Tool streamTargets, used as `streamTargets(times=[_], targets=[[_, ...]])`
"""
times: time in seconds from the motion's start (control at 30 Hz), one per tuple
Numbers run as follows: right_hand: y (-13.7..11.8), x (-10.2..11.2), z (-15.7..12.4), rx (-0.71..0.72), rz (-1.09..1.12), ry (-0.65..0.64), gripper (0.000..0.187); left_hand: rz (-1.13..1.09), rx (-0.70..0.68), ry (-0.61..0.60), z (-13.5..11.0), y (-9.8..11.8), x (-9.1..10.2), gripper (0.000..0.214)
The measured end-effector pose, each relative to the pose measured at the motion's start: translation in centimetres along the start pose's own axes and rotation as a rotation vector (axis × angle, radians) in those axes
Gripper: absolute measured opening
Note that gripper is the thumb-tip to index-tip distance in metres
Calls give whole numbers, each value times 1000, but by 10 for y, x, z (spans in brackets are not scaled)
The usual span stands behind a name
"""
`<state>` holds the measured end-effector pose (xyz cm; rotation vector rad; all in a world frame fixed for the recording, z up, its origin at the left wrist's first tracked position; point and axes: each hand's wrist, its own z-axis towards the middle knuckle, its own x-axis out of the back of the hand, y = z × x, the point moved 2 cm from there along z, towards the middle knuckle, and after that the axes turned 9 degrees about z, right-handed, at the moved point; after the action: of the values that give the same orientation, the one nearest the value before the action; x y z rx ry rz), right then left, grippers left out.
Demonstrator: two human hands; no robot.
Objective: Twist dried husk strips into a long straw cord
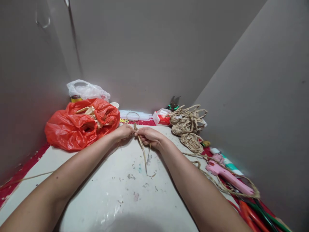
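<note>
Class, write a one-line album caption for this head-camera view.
Left hand and right hand pinch a straw strand above a white board, with a red bag and woven straw sandals nearby.

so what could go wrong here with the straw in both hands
The thin straw strands pinched between left hand and right hand might snap or slip if pulled hard. The right forearm lies close to the loose cord and pink glue gun, so a sideways sweep could drag them.
</note>
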<state>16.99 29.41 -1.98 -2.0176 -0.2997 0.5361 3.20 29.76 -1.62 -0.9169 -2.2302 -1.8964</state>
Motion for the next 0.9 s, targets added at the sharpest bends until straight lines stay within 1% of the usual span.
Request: streamTargets(times=[0.07,0.13,0.2,0.27,0.33,0.4,0.5,0.63,0.77,0.9], targets=[[0,0,-2,52,-195,66,13,62,-40,43,2,-3,1,17],[-1,0,-3,122,-429,170,14,97,-51,62,4,-6,0,17],[-3,-1,-3,218,-649,264,14,73,-8,24,7,-9,-3,19],[-5,-2,-2,304,-823,323,14,14,50,-43,8,-10,-4,22],[-6,-4,-1,357,-945,340,16,-43,63,-107,8,-9,-4,23],[-7,-6,-1,371,-1019,323,18,-67,63,-145,7,-8,-4,23],[-9,-7,-6,335,-1081,315,21,-56,71,-126,5,-7,-3,22],[-15,-8,-16,272,-1109,378,21,-28,76,-81,3,-5,-4,23],[-15,-17,-20,251,-990,383,20,-52,78,-61,2,-5,-4,21],[-5,-26,-15,172,-853,337,22,-166,70,-80,2,-6,-3,20]])
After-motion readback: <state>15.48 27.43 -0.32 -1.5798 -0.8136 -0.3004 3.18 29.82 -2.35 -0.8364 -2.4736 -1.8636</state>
